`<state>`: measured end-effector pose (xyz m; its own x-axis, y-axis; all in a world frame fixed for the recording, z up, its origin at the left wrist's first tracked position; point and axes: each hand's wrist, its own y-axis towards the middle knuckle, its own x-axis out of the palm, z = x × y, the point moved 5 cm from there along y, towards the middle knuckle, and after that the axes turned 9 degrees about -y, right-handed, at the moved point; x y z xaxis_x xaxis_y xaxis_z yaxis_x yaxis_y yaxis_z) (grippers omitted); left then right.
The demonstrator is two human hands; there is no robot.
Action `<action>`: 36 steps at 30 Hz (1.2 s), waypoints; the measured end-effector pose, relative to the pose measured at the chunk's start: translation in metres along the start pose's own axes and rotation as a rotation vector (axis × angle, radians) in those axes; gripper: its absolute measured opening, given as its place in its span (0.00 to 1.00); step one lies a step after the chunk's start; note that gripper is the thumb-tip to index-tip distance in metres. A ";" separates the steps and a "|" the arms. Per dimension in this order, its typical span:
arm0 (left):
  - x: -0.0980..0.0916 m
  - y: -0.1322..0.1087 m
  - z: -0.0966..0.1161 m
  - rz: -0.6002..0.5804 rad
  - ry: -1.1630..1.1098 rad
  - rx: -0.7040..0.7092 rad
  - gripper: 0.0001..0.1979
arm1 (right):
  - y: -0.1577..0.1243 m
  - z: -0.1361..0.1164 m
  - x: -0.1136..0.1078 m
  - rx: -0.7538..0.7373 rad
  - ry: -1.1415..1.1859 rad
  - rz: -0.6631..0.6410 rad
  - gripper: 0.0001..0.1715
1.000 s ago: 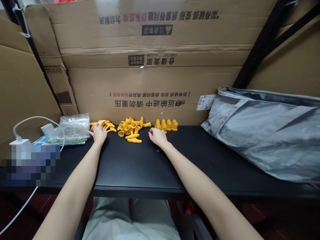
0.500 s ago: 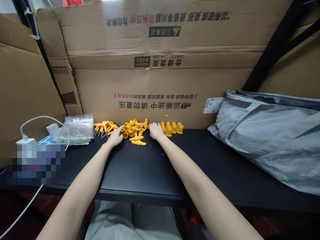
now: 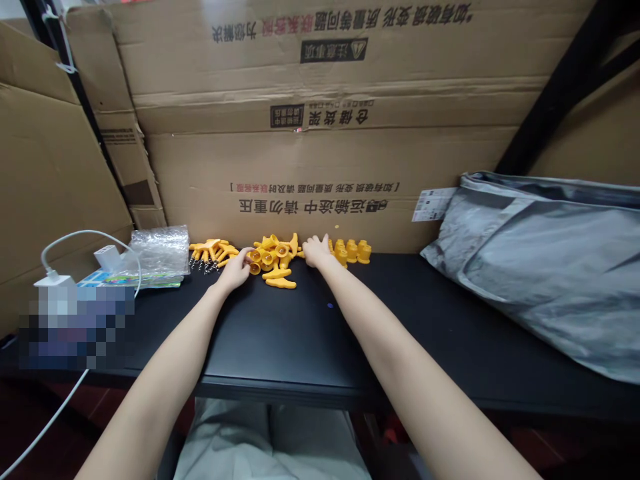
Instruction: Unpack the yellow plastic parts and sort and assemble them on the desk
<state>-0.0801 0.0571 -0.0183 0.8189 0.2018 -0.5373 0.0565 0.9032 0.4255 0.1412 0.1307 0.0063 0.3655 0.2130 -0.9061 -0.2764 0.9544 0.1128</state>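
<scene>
My left hand (image 3: 235, 271) rests at the left edge of a pile of yellow plastic pieces (image 3: 268, 257), its fingers curved but apart against the pile. The pile mixes hollow bell-shaped cups with T-shaped handles; two handles (image 3: 281, 283) lie at its front. My right hand (image 3: 316, 252) is between the pile and a group of upright yellow cups (image 3: 364, 252), fingers spread and partly hiding the nearest cups. Its fingertips are partly hidden, and nothing shows in its grasp. Left of my left hand lie several yellow-handled corkscrews (image 3: 213, 253) with metal spirals.
Cardboard (image 3: 280, 153) stands behind the black table (image 3: 280, 333). A grey bag (image 3: 540, 267) takes up the right side. At left are bubble wrap (image 3: 160, 252), a white charger (image 3: 56, 288) with a looping cable, and a blurred-out item (image 3: 75, 330).
My right hand has shifted slightly, its fingers now more spread beside the upright cups. My left hand stays at the pile's edge. The whole view has tilted a little.
</scene>
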 end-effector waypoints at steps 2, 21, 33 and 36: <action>0.000 0.000 0.000 0.006 0.001 0.005 0.25 | -0.003 0.002 -0.005 0.009 0.028 0.013 0.26; 0.000 0.000 0.001 0.047 -0.104 -0.077 0.25 | -0.014 0.012 -0.046 -0.122 0.517 0.302 0.21; 0.003 0.007 -0.019 0.100 -0.228 -0.124 0.24 | -0.030 0.014 -0.053 -0.107 0.700 0.556 0.22; 0.004 0.007 -0.020 0.096 -0.208 -0.143 0.25 | -0.043 0.013 -0.062 -0.150 0.643 0.619 0.23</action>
<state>-0.0878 0.0719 -0.0317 0.9172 0.2206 -0.3317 -0.0964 0.9308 0.3526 0.1420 0.0794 0.0631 -0.4423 0.4784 -0.7586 -0.3873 0.6611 0.6427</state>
